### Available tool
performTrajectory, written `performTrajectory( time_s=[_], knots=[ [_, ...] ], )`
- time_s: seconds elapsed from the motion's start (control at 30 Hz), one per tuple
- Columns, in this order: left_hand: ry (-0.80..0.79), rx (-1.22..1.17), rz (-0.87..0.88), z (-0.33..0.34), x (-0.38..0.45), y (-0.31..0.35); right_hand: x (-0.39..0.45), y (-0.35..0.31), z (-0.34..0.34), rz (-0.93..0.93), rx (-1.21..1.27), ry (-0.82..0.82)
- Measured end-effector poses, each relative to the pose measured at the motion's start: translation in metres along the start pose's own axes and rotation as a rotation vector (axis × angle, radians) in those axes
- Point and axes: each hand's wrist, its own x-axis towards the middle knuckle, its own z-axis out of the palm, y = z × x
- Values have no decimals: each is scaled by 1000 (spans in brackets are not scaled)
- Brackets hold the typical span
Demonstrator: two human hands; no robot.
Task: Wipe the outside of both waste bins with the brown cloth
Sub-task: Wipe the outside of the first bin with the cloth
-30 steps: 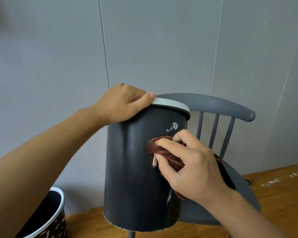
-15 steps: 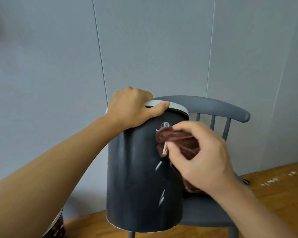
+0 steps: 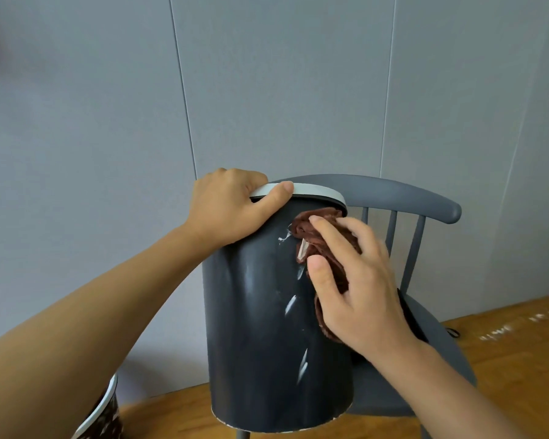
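A dark grey waste bin (image 3: 257,327) with a white rim is held up in the air, tilted slightly, in front of a chair. My left hand (image 3: 232,207) grips its rim at the top left, thumb over the white edge. My right hand (image 3: 352,283) presses a crumpled brown cloth (image 3: 317,236) against the bin's upper right side, just under the rim. White streaks run down the bin's wall beside the cloth. A second bin (image 3: 103,419), dark patterned with a white rim, peeks in at the bottom left, mostly hidden by my left forearm.
A grey wooden chair (image 3: 425,204) with a spindle back stands right behind the held bin. Under it lies a wooden floor (image 3: 514,343) with pale scuff marks at the right. A grey panelled wall (image 3: 267,90) fills the background.
My right hand has slid the cloth up the bin's side, from mid-height to just under the rim. My left hand has shifted along the rim. The second bin has dropped mostly out of view.
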Motion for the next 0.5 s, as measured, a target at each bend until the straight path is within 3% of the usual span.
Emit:
performTrajectory(
  time_s=[0.13, 0.3, 0.5],
  knots=[
    [5, -8, 11, -2, -4, 3, -6, -8, 3, -74, 37, 101],
    [17, -7, 26, -1, -5, 6, -6, -21, -10, -278, -82, -42],
    [26, 29, 78, 2, -4, 14, 35, -21, -16, -85, -98, 127]
  ],
)
